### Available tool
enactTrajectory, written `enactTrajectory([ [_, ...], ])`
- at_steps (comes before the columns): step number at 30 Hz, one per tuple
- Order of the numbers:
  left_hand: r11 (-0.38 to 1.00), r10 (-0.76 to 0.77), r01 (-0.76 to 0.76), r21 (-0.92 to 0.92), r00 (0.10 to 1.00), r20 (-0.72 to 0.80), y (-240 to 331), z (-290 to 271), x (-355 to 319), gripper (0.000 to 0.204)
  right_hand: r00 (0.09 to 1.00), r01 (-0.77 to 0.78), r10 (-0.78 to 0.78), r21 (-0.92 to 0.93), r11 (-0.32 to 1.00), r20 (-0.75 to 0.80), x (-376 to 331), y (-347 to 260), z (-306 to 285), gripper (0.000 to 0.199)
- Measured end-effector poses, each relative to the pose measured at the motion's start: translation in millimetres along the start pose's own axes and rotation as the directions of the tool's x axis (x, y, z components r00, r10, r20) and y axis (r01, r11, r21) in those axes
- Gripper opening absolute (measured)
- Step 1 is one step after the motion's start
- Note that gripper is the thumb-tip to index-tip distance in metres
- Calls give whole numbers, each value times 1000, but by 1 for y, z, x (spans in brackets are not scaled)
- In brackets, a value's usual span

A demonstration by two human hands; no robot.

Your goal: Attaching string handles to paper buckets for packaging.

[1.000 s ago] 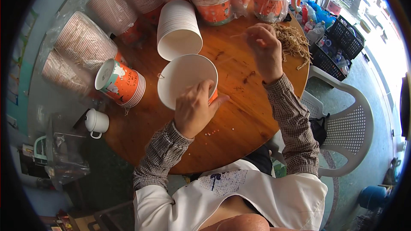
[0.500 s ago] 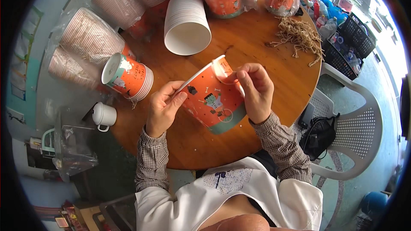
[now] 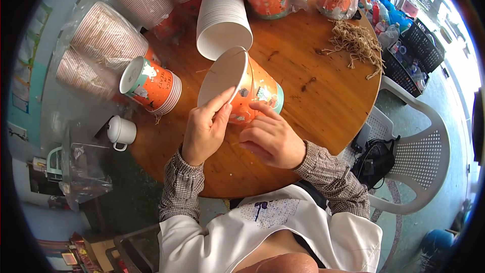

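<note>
"Left fingers (image 3: pixel 218 102) held what?"

"The cup (image 3: pixel 241 82), pinched by its rim; it lay at one o'clock from them."

"Right fingers (image 3: pixel 265 110)?"

"Half-curled at its five o'clock; holding or not, I couldn't tell."

"Writing?"

"Lettering ran across a stack (image 3: pixel 151 88) at the cup's nine o'clock."
</note>
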State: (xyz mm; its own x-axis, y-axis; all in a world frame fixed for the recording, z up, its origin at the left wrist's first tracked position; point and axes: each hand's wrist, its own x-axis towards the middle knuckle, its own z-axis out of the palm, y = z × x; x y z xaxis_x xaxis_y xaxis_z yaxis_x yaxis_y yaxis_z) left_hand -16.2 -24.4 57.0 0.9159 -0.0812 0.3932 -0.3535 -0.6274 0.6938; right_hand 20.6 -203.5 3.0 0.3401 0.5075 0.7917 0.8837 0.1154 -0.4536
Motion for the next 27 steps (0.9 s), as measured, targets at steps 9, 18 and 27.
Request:
enactTrajectory([
  [9,999,21,-18,-35,997,76,1,8,2,27,998,54,-49,-188,981,32,-2,1,11,15],
  [18,987,-25,32,-158,999,47,1,17,6,27,999,15,-4,-258,966,45,-5,0,12,12],
  [27,990,-31,33,-136,999,22,-2,25,5,25,994,-12,42,-297,955,96,-6,-3,10,10],
])
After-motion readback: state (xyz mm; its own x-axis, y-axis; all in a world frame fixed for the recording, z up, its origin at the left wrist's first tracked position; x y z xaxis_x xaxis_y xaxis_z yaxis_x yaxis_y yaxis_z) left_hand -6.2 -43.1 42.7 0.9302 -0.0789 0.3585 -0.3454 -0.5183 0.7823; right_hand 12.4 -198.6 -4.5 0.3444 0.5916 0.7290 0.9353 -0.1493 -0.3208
